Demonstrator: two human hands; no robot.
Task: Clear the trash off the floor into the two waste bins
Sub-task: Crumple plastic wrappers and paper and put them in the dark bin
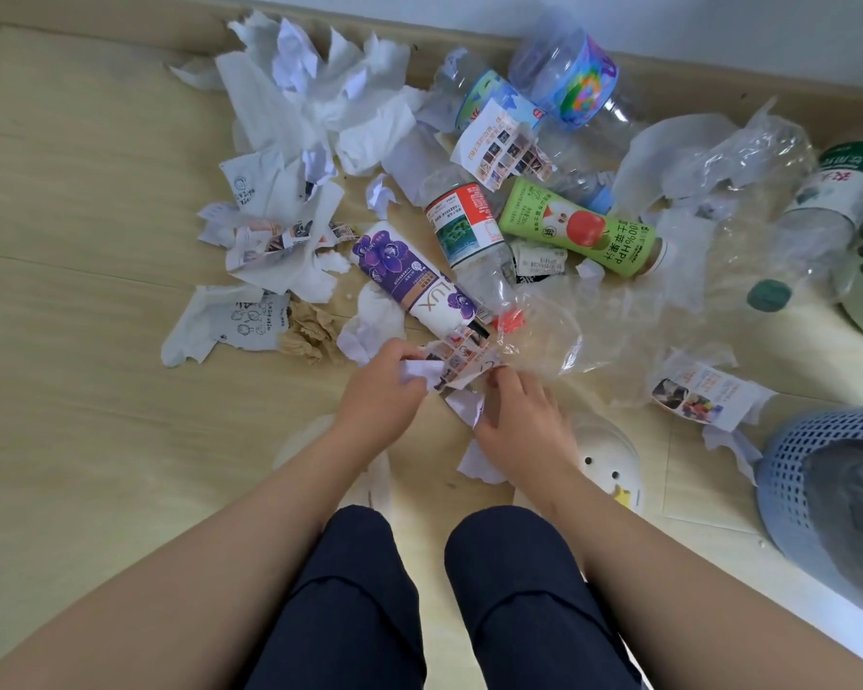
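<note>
Beyond knees [355,565], hands [377,385] [521,415] grip paper [462,363] at pile's [295,107] edge.

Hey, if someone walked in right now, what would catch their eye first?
Torn tissue paper and plastic bottles litter the floor ahead, the green apple juice bottle and purple Lux bottle brightest mid-pile. In front, the left hand and right hand grip crumpled printed paper scraps. A blue mesh bin sits at right.

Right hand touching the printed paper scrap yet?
Touching. The head view shows the right hand pinching the right end of the printed paper scrap, with no gap between them; the left hand grips the other end.
</note>
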